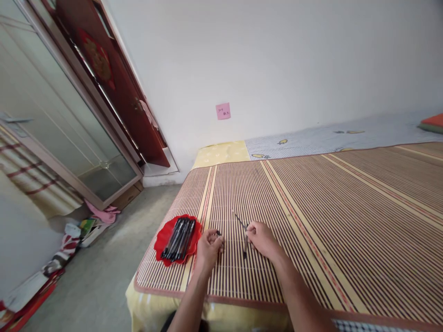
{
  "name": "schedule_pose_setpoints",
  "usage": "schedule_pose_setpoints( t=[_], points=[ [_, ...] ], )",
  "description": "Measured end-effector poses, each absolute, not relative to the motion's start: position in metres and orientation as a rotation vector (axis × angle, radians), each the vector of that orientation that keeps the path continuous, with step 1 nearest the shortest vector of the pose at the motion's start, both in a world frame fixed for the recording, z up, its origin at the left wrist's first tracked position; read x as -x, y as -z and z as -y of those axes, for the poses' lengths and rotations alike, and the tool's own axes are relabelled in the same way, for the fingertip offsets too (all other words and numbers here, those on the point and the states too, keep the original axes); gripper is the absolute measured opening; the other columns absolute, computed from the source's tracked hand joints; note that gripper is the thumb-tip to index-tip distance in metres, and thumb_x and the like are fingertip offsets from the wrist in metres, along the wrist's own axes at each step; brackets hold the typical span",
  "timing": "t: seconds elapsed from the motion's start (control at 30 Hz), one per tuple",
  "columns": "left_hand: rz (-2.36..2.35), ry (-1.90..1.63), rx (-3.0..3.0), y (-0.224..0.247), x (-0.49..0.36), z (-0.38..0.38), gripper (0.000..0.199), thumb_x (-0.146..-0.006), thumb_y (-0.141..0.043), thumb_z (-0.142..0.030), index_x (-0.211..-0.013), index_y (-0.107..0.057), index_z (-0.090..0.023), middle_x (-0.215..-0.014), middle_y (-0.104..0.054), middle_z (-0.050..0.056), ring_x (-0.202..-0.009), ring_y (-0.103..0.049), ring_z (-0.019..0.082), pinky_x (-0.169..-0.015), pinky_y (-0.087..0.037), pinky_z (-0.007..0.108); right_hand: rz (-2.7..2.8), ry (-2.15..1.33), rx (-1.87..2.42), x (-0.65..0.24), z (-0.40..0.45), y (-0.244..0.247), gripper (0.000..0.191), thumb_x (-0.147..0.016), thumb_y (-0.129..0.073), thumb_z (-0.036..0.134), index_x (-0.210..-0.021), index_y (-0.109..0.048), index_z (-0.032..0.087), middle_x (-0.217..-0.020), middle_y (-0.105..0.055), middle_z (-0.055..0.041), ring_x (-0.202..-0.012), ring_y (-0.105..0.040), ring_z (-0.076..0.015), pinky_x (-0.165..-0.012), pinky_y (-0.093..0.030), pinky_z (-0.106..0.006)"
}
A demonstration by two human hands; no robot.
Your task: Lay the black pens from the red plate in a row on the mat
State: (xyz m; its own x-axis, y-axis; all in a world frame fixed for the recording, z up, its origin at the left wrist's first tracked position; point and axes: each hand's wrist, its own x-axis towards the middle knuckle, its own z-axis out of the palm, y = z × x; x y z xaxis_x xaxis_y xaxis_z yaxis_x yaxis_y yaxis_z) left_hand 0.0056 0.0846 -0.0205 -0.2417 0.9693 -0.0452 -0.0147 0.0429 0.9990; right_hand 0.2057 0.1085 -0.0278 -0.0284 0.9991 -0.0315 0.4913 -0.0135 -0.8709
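My right hand (260, 237) is closed, its fingertips pinching a thin dark pen refill (239, 219) that points up and to the left. Below those fingers a pen barrel (245, 249) with a dark end points toward me; whether it is held or lies on the mat I cannot tell. My left hand (209, 246) pinches a small black piece (218, 233), which looks like a pen cap, partly hidden by the fingers. Just left of that hand, a red scalloped dish (159, 237) holds several black pens (179, 240) lying side by side.
A striped bamboo mat (238, 189) covers the bed, with a yellow sheet (221, 152) beneath it. The bed's edge drops to a grey floor (114, 272) on the left. Beyond are a glass door (79, 106) and a pink note (223, 111) on the wall.
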Motion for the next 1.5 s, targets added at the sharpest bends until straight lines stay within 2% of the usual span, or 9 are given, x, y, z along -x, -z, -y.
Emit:
schedule_pose_setpoints(
  t=[0.2, 0.37, 0.57, 0.7, 1.0, 1.1, 1.23, 1.37, 1.5],
  points=[
    [-1.465, -1.320, -1.111, 0.029, -0.002, -0.098, 0.048, -0.058, -0.086, -0.041, -0.091, -0.064, -0.014, -0.058, -0.058, -0.005, -0.044, -0.056, 0.012, -0.046, -0.044, 0.023, 1.745, -0.730, 1.609, -0.174, -0.103, 0.028, 0.011, -0.085, -0.053, 0.014, -0.077, -0.056, 0.021, -0.084, -0.066, -0.0047, -0.081, -0.066, -0.0199, -0.067, -0.045, -0.027],
    [-1.530, -1.308, -1.217, 0.038, -0.008, -0.108, 0.033, -0.068, -0.078, -0.030, -0.093, -0.065, -0.014, -0.059, -0.057, -0.005, -0.052, -0.057, 0.013, -0.051, -0.043, 0.023, 1.674, -0.725, 1.530, -0.169, -0.107, 0.035, 0.011, -0.086, -0.052, 0.015, -0.079, -0.057, 0.021, -0.085, -0.067, -0.0053, -0.082, -0.066, -0.0208, -0.071, -0.047, -0.030],
    [-1.643, -1.303, -1.352, 0.037, -0.014, -0.111, 0.025, -0.073, -0.072, -0.020, -0.097, -0.068, -0.015, -0.062, -0.054, -0.006, -0.056, -0.055, 0.013, -0.054, -0.038, 0.023, 1.299, -1.251, 1.321, -0.166, -0.110, 0.036, 0.005, -0.085, -0.055, 0.019, -0.082, -0.058, 0.019, -0.082, -0.068, -0.0048, -0.079, -0.071, -0.0217, -0.065, -0.056, -0.030],
    [-1.715, -1.286, -1.407, 0.032, -0.013, -0.116, 0.027, -0.082, -0.065, -0.016, -0.108, -0.066, -0.013, -0.069, -0.060, -0.002, -0.064, -0.061, 0.015, -0.060, -0.042, 0.024, 1.031, -1.483, 1.169, -0.151, -0.108, 0.038, 0.005, -0.083, -0.064, 0.021, -0.085, -0.062, 0.018, -0.092, -0.072, -0.0069, -0.089, -0.074, -0.0218, -0.076, -0.061, -0.033],
    [-1.915, -1.069, -1.470, 0.017, -0.020, -0.169, 0.021, -0.090, -0.067, -0.026, -0.106, -0.067, -0.012, -0.088, -0.071, 0.005, -0.080, -0.068, 0.017, -0.072, -0.052, 0.029, 0.876, -1.508, 1.142, -0.142, -0.109, 0.045, 0.013, -0.080, -0.072, 0.022, -0.081, -0.059, 0.019, -0.097, -0.076, -0.0090, -0.084, -0.076, -0.0212, -0.067, -0.062, -0.027],
    [-1.916, -0.892, -1.522, 0.010, -0.027, -0.190, 0.027, -0.095, -0.064, -0.034, -0.113, -0.065, -0.014, -0.105, -0.069, 0.007, -0.088, -0.068, 0.019, -0.078, -0.058, 0.037, 0.851, -1.530, 1.129, -0.143, -0.109, 0.047, 0.012, -0.081, -0.071, 0.021, -0.083, -0.059, 0.019, -0.097, -0.077, -0.0093, -0.083, -0.077, -0.0207, -0.068, -0.062, -0.028],
    [-1.914, -0.699, -1.611, 0.005, -0.027, -0.200, 0.032, -0.096, -0.063, -0.035, -0.123, -0.062, -0.016, -0.121, -0.065, 0.009, -0.101, -0.066, 0.023, -0.085, -0.058, 0.043, 0.834, -1.557, 1.129, -0.144, -0.109, 0.047, 0.012, -0.082, -0.071, 0.021, -0.084, -0.059, 0.019, -0.098, -0.077, -0.0097, -0.082, -0.077, -0.0207, -0.070, -0.063, -0.029],
    [-1.942, -0.611, -1.681, 0.002, -0.019, -0.198, 0.031, -0.096, -0.063, -0.035, -0.121, -0.063, -0.016, -0.120, -0.065, 0.009, -0.101, -0.066, 0.022, -0.086, -0.057, 0.043, 0.855, -1.566, 1.125, -0.144, -0.110, 0.046, 0.009, -0.084, -0.068, 0.020, -0.084, -0.059, 0.019, -0.101, -0.078, -0.0101, -0.083, -0.077, -0.0200, -0.071, -0.062, -0.028],
    [-1.971, -0.645, -1.757, -0.001, -0.012, -0.185, 0.027, -0.089, -0.071, -0.026, -0.112, -0.066, -0.014, -0.104, -0.070, 0.008, -0.094, -0.068, 0.022, -0.084, -0.054, 0.038, 0.859, -1.567, 1.113, -0.142, -0.109, 0.044, 0.013, -0.083, -0.069, 0.021, -0.083, -0.057, 0.019, -0.098, -0.078, -0.0101, -0.082, -0.077, -0.0202, -0.070, -0.062, -0.029]
  ],
)
